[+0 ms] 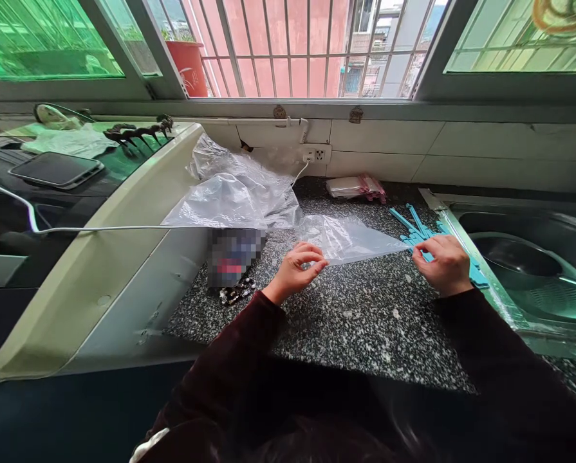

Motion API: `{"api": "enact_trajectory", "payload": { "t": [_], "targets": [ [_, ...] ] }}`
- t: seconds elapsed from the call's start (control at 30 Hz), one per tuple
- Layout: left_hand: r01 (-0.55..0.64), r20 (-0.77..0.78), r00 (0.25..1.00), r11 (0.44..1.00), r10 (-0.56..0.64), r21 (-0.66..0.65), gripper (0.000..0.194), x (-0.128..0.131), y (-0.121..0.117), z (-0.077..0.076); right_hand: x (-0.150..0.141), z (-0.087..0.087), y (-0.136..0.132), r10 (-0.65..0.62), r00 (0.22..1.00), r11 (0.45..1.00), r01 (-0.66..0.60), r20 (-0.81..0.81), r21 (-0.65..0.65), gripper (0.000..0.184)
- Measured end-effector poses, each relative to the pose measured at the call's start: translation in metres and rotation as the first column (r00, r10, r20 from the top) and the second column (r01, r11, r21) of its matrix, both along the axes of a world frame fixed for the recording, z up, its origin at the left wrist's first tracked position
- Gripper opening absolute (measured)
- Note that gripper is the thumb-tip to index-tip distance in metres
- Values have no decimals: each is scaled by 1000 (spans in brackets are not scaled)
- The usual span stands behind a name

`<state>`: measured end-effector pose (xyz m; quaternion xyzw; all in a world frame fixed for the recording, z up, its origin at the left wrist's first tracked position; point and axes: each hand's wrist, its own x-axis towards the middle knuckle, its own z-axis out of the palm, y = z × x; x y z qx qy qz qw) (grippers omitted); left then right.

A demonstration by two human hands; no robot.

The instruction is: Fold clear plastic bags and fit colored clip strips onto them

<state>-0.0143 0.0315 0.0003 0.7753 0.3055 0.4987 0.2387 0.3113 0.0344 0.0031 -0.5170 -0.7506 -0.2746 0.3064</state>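
A clear plastic bag [353, 241] is stretched between my two hands above the speckled black counter [345, 321]. My left hand [297, 267] pinches its near left edge between thumb and fingers. At the other end, my right hand [442, 260] grips the bag's pointed right corner. Several light-blue plastic strips [418, 225] lie in a loose heap behind and beside my right hand, partly hidden by it. Behind my left hand spreads a larger crumpled sheet of clear plastic [239, 193].
A phone-like item [237, 254], partly blurred, lies left with a beaded strap [237, 292]. A packet of clear bags [355, 186] rests by the wall below a socket [319, 154]. The sink [461, 238] is right; a white cable [99, 228] crosses the left side.
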Motion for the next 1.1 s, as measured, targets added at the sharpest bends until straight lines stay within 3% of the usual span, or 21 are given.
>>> {"api": "enact_trajectory", "payload": {
  "t": [0.23,0.37,0.53,0.63,0.73,0.83,0.9,1.03,1.1],
  "targets": [
    [5,-39,999,986,-12,-168,38,2,-1,-2,-4,-5,2,8,1000,1000,-9,29,5,20],
    [-35,-48,998,986,28,-166,29,5,-2,-5,-6,-5,2,4,999,1000,-5,34,2,21],
    [2,-90,996,994,-11,-109,24,8,-4,-6,-2,-7,7,-135,986,990,129,95,64,21],
    [8,-82,996,993,-18,-117,24,12,-6,-8,-7,-8,7,-151,984,987,144,99,75,17],
    [-14,-64,998,988,5,-154,26,18,-7,-12,-27,-7,-1,-54,995,997,49,79,59,13],
    [-5,-66,998,990,-5,-138,29,26,-10,-15,-59,-5,-17,189,973,982,-190,131,-3,17],
    [27,-80,996,995,-34,-94,30,31,-13,-16,-79,-4,-27,286,944,958,-285,163,-35,19],
    [107,-117,988,993,-100,53,26,33,-17,-14,-94,-2,-33,362,918,931,-366,162,-6,9],
    [49,-98,994,990,-37,132,21,29,-14,-14,-89,-1,-31,381,917,921,-388,117,39,10]
  ]
}}
